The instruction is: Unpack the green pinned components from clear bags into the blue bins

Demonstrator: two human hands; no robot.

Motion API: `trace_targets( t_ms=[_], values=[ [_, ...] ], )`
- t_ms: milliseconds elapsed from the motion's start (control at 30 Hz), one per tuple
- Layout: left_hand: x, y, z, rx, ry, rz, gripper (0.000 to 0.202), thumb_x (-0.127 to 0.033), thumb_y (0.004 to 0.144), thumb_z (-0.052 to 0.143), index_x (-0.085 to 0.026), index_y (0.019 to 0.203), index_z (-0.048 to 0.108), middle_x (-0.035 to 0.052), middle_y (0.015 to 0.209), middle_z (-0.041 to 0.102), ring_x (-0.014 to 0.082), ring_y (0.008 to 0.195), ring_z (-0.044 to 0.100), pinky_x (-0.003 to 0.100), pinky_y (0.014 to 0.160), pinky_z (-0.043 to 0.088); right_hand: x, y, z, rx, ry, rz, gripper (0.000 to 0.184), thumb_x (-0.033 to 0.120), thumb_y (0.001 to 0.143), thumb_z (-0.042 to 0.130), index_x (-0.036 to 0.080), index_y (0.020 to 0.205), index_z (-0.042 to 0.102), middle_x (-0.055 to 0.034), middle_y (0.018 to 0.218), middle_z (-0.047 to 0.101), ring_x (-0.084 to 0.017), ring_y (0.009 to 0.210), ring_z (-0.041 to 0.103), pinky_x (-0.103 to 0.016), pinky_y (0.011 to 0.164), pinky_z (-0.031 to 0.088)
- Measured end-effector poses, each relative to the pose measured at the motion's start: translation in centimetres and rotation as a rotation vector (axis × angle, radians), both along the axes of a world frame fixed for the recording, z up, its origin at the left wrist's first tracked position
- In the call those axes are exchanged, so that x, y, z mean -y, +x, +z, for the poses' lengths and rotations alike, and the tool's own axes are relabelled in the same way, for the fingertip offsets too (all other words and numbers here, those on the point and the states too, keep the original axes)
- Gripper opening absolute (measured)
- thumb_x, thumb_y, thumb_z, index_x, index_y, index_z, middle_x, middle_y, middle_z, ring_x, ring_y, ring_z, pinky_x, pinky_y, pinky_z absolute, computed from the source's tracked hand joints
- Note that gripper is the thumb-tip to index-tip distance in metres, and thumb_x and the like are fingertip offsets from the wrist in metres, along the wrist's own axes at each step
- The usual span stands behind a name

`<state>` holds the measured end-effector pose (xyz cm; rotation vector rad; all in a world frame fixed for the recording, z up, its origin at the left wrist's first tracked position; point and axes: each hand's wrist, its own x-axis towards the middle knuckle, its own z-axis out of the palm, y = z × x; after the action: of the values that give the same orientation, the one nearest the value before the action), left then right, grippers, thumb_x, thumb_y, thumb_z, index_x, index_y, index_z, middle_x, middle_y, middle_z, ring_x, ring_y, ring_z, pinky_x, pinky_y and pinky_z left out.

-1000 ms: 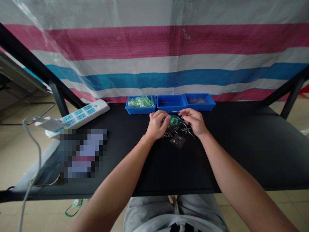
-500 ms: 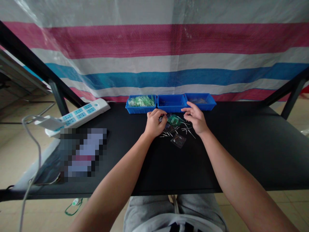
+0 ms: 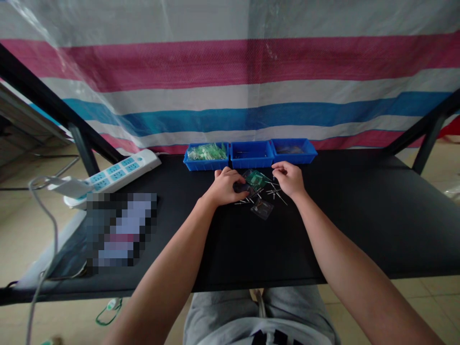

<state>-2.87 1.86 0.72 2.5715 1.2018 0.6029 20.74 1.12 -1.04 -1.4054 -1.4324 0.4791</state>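
Note:
A small pile of thin silver metal pins, like blind rivets [image 3: 275,192], lies on the black table with a green packet [image 3: 257,178] among them. My left hand [image 3: 227,187] rests at the pile's left side, thumb and fingers curved and apart, partly covering a dark clear bag. On the other side my right hand [image 3: 290,179] has its thumb and index finger pinched together above the pins; a tiny silver bit shows at the fingertips, too small to name. Nearer to me lies a small clear plastic bag [image 3: 262,209].
Behind the pile stand three blue bins: the left bin [image 3: 201,165] with green-tinted packets, the middle bin [image 3: 251,163] with a few thin pieces, the right bin [image 3: 298,157] with clear bags. At left are a power strip [image 3: 142,165] with a plugged-in cable and a blurred-out phone-like object [image 3: 124,230].
My right hand has come down from near the bins to the pins, its fingers closing into a pinch. My left hand has shifted slightly left and its thumb has opened away from the fingers.

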Motion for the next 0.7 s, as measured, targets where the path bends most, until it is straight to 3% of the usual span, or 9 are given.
trace_targets(
  t_ms=[167, 300, 400, 567, 700],
  values=[
    [-0.2, 0.3, -0.3, 0.074, 0.023, 0.008, 0.016, -0.034, 0.074, 0.061, -0.020, 0.071, 0.068, 0.0023, 0.080, 0.071, 0.0226, 0.090, 0.060, 0.043, 0.089, 0.031, 0.1, -0.3, 0.0, 0.014, 0.004, 0.042, 0.018, 0.026, 0.070, 0.057, 0.017, 0.079, 0.070, -0.0033, 0.070, 0.069, -0.017, 0.065, 0.061, -0.031, 0.065, 0.047],
    [-0.1, 0.6, -0.1, 0.181, 0.068, 0.040, 0.021, -0.028, 0.080, 0.053, -0.019, 0.066, 0.066, 0.0031, 0.074, 0.071, 0.0196, 0.079, 0.062, 0.040, 0.086, 0.036, 0.5, -0.5, 0.2, 0.010, 0.011, 0.085, 0.016, 0.026, 0.073, 0.058, 0.017, 0.080, 0.070, -0.0036, 0.071, 0.069, -0.018, 0.066, 0.061, -0.032, 0.065, 0.046],
    [0.3, 1.1, 0.2, 0.297, 0.077, 0.056, 0.025, -0.031, 0.085, 0.051, -0.019, 0.068, 0.066, 0.0035, 0.072, 0.070, 0.0174, 0.072, 0.062, 0.036, 0.081, 0.041, 0.9, -1.0, 0.7, -0.013, -0.012, 0.213, 0.018, 0.030, 0.074, 0.064, 0.017, 0.084, 0.071, -0.0032, 0.073, 0.069, -0.017, 0.067, 0.061, -0.030, 0.064, 0.045],
    [0.9, 2.3, 0.2, 0.534, -0.146, 0.062, 0.031, -0.039, 0.088, 0.052, -0.017, 0.072, 0.067, 0.0017, 0.067, 0.068, 0.0141, 0.062, 0.060, 0.027, 0.063, 0.044, 1.4, -2.1, 1.3, -0.188, -0.173, 0.470, 0.036, 0.040, 0.069, 0.074, 0.017, 0.096, 0.069, -0.0039, 0.081, 0.070, -0.015, 0.066, 0.061, -0.030, 0.064, 0.047],
    [0.9, 3.0, -0.2, 0.684, -0.298, 0.098, 0.033, -0.044, 0.085, 0.056, -0.015, 0.079, 0.068, 0.0013, 0.065, 0.066, 0.0125, 0.058, 0.057, 0.024, 0.055, 0.042, 1.5, -2.5, 1.6, -0.257, -0.250, 0.527, 0.028, 0.041, 0.069, 0.075, 0.016, 0.077, 0.067, -0.0024, 0.067, 0.067, -0.015, 0.061, 0.061, -0.029, 0.062, 0.046]
  ],
)
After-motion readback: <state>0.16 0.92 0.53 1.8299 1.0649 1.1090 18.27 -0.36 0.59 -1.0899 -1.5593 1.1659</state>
